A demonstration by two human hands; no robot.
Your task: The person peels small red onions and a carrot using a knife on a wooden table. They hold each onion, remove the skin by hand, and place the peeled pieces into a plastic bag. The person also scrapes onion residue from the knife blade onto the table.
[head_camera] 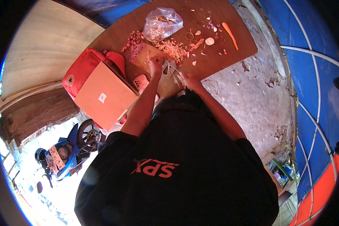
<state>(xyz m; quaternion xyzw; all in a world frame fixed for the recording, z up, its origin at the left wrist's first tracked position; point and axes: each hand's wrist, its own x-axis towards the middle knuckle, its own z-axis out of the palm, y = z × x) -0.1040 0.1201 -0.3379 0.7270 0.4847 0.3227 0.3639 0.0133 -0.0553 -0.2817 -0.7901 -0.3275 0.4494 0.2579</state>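
Observation:
My left hand (156,66) is curled over a wooden cutting board (143,58); what lies under its fingers is hidden. My right hand (191,81) grips the near end of a flat grey metal tool (167,69) with an oval cut-out, which lies slanted between both hands. Whether it is a blade or a slicer I cannot tell. Chopped shallot (136,52) is heaped at the board's left side. Beyond my hands lies a pile of pale orange shreds (173,50), probably carrot. A whole carrot (230,35) rests at the far right.
Whole shallots (134,39) and an open clear plastic bag (162,25) sit farther back on the brown table (214,62). A rubber band (189,35) lies nearby. At left are a phone (141,83), a cardboard box (106,96) and a red backpack (84,66). A motorcycle (65,155) stands outside.

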